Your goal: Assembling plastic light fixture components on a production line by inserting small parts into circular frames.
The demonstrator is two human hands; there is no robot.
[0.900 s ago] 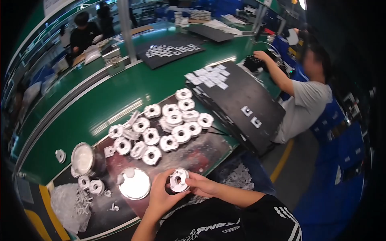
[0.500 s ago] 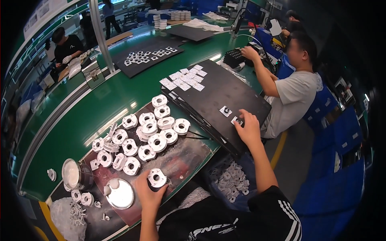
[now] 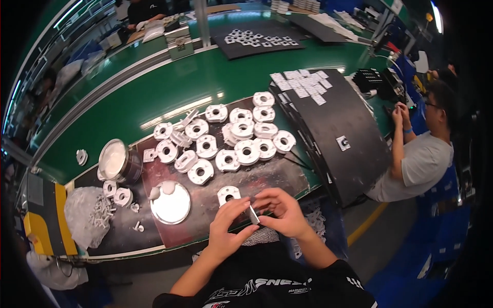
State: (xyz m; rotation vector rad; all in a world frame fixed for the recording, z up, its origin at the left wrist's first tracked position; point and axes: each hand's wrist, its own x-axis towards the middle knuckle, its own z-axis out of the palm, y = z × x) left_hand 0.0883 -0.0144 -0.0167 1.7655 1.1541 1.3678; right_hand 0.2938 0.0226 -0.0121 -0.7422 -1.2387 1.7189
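In front of my chest, my left hand (image 3: 228,222) and my right hand (image 3: 284,213) meet over a small thin square board (image 3: 253,215) with a dark part on its face. The board is tilted nearly edge-on, pinched between the fingers of both hands. Just beyond my left fingertips a white round plastic housing (image 3: 228,194) with a central hole lies on the work mat. Farther back, several similar white housings (image 3: 247,152) sit in a loose group. One more square board (image 3: 343,143) with a black centre rests on the black sheet (image 3: 354,169) at right.
At left are an open tin (image 3: 114,160), a round shiny lid (image 3: 170,205) with whitish lumps, and a clear bag (image 3: 84,215) of small white parts. White square boards (image 3: 303,82) cover the black stack's far end. A co-worker (image 3: 418,149) sits at right; a bin (image 3: 314,220) stands below the table edge.
My right hand has lifted a square board off the black sheet and brought it to my left hand. My left hand has let go of the white housing. The view has turned.
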